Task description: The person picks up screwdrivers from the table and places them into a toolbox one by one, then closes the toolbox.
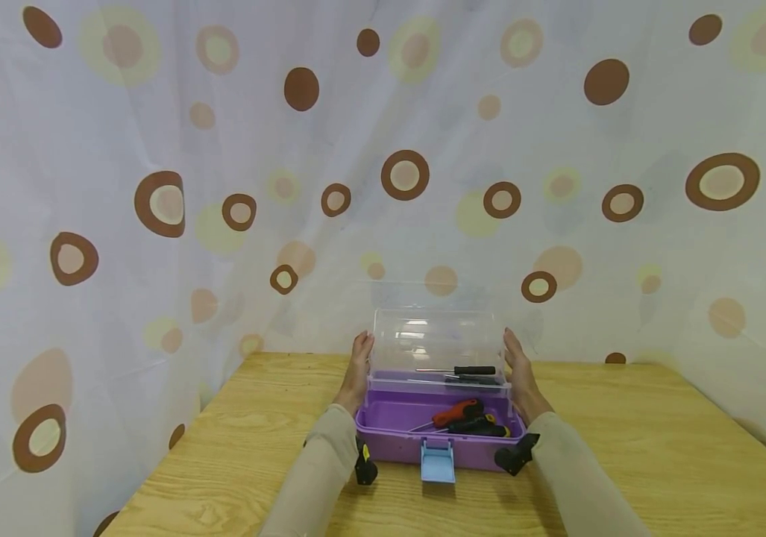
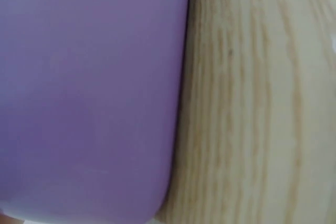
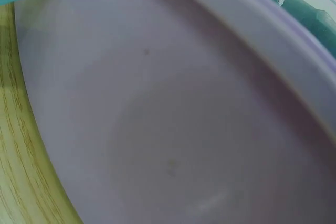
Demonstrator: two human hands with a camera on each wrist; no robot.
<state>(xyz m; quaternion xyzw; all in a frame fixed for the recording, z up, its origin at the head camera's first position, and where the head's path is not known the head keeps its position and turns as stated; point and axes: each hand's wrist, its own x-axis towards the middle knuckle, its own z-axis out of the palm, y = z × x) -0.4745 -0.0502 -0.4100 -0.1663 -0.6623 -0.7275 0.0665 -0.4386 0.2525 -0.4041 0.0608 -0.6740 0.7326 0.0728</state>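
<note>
A purple toolbox [image 1: 396, 447] stands on the table with its clear lid [image 1: 436, 335] raised. On its front the light blue latch [image 1: 438, 466] hangs down. Inside lie a screwdriver with a red and black handle [image 1: 456, 412] and black-and-yellow handles [image 1: 473, 425]. Behind them, a black-handled screwdriver [image 1: 474, 370] shows through the clear plastic. My left hand [image 1: 356, 369] is at the box's left side, fingers extended upward beside the lid. My right hand [image 1: 520, 377] mirrors it on the right. Contact with the lid is hard to see. Both wrist views show mostly the purple wall [image 2: 89, 87] [image 3: 157, 103].
The wood-grain table [image 1: 624, 432] extends to both sides of the toolbox. Behind it hangs a white curtain [image 1: 356, 127] with brown and yellow dots, close to the table's back edge. Black wrist cameras [image 1: 517, 454] sit near the box's front corners.
</note>
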